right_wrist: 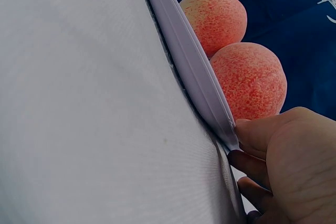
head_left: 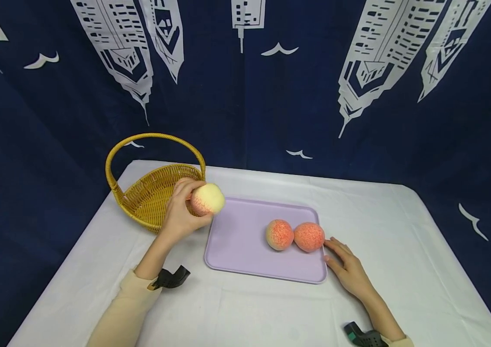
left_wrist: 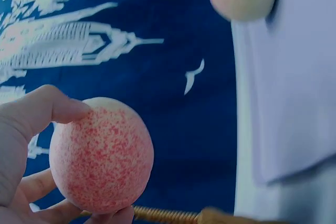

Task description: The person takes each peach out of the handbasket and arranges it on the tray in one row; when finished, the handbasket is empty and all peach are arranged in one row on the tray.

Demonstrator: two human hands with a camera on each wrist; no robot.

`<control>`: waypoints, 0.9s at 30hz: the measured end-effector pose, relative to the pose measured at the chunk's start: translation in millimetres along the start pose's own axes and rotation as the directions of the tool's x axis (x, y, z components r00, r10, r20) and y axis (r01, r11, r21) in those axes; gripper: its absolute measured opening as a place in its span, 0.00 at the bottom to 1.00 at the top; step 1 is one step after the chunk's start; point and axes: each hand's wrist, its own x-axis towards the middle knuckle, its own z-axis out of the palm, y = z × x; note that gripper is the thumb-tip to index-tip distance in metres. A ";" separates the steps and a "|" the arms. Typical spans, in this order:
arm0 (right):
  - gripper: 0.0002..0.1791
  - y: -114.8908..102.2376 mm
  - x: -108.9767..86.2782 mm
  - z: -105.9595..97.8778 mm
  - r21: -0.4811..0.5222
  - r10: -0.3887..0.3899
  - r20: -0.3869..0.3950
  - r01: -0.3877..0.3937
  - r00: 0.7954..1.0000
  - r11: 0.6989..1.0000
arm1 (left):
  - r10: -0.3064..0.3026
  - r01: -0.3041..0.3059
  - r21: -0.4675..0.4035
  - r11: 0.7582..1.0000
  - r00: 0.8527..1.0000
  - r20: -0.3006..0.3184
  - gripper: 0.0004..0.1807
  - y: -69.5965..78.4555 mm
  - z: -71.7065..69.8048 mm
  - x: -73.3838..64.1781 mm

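My left hand (head_left: 182, 212) holds a peach (head_left: 209, 198), pale yellow with a pink-speckled side, between thumb and fingers. It is raised between the wicker basket (head_left: 145, 200) and the lilac tray (head_left: 245, 260). The left wrist view shows the speckled side of this peach (left_wrist: 102, 156) close up. Something pinkish shows behind the fingers at the basket; what it is I cannot tell. Two more peaches, a left one (head_left: 279, 234) and a right one (head_left: 309, 236), lie side by side on the tray. My right hand (head_left: 351, 272) touches the tray's right rim with its fingertips, beside the right peach.
The basket has a tall arched handle (head_left: 154, 135) and stands at the table's back left. A white cloth (head_left: 380, 217) covers the table. Behind it hangs a dark blue curtain (head_left: 245, 96) with white building prints. Each wrist carries a black strap mount (head_left: 171, 278).
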 end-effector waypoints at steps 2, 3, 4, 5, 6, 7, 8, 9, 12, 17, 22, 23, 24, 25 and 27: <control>0.24 0.9 -0.2 0.7 -0.005 0.000 0.001 0.000 1.000 1.000 | 0.019 -0.020 0.006 1.000 0.999 0.039 0.38 0.2 7.9 -2.8; 0.24 1.4 -0.3 0.9 -0.006 0.001 0.001 -0.001 1.000 1.000 | 0.019 -0.019 0.005 1.000 0.998 0.058 0.38 0.2 11.6 -4.4; 0.24 1.6 -0.3 1.1 -0.007 0.000 -0.001 0.000 1.000 1.000 | 0.013 -0.014 0.010 1.000 0.997 0.079 0.38 0.0 15.5 -6.1; 0.24 1.8 -0.4 1.3 -0.007 -0.001 -0.002 0.001 1.000 1.000 | 0.005 -0.007 0.016 1.000 0.995 0.098 0.38 -0.6 19.3 -7.6; 0.24 2.0 -0.4 1.3 -0.007 -0.001 -0.002 0.001 1.000 1.000 | -0.001 0.000 0.014 1.000 0.993 0.118 0.38 -1.5 23.0 -9.2; 0.24 2.2 -0.3 1.3 -0.005 -0.001 -0.002 0.001 1.000 1.000 | -0.010 0.008 0.013 1.000 0.991 0.136 0.38 -2.1 26.7 -10.8; 0.24 2.1 -0.2 1.2 -0.003 -0.001 -0.002 0.001 1.000 1.000 | -0.022 0.021 0.007 1.000 0.988 0.155 0.38 -2.6 30.1 -12.6; 0.24 2.1 -0.1 1.1 0.000 -0.002 -0.001 0.002 1.000 1.000 | -0.031 0.031 0.004 1.000 0.984 0.173 0.39 -3.6 33.8 -14.3; 0.24 2.0 0.2 1.0 0.008 -0.002 0.001 0.002 1.000 1.000 | -0.051 0.048 0.015 0.999 0.975 0.216 0.39 -8.1 44.7 -19.2; 0.24 2.7 0.8 0.6 0.006 0.000 0.003 0.000 1.000 1.000 | -0.059 0.053 0.032 0.998 0.963 0.262 0.39 -15.9 61.5 -25.1; 0.23 2.2 0.5 0.1 0.014 0.000 0.004 0.000 1.000 1.000 | -0.046 0.030 0.057 0.998 0.947 0.317 0.38 -21.0 76.5 -29.0; 0.23 2.0 0.3 0.1 0.014 0.001 0.004 -0.001 1.000 1.000 | -0.046 0.027 0.062 0.998 0.944 0.327 0.38 -21.5 79.2 -29.5; 0.23 1.8 0.0 0.1 0.014 0.001 0.005 -0.001 1.000 1.000 | -0.047 0.025 0.068 0.997 0.941 0.336 0.38 -21.8 81.6 -29.7; 0.23 1.9 -0.2 0.1 0.014 0.001 0.004 -0.001 1.000 1.000 | -0.048 0.023 0.077 0.997 0.938 0.342 0.38 -21.9 83.9 -29.8; 0.23 1.7 -0.6 0.1 0.012 -0.002 0.001 0.002 1.000 1.000 | -0.053 0.025 0.084 0.996 0.936 0.348 0.38 -21.0 87.7 -29.4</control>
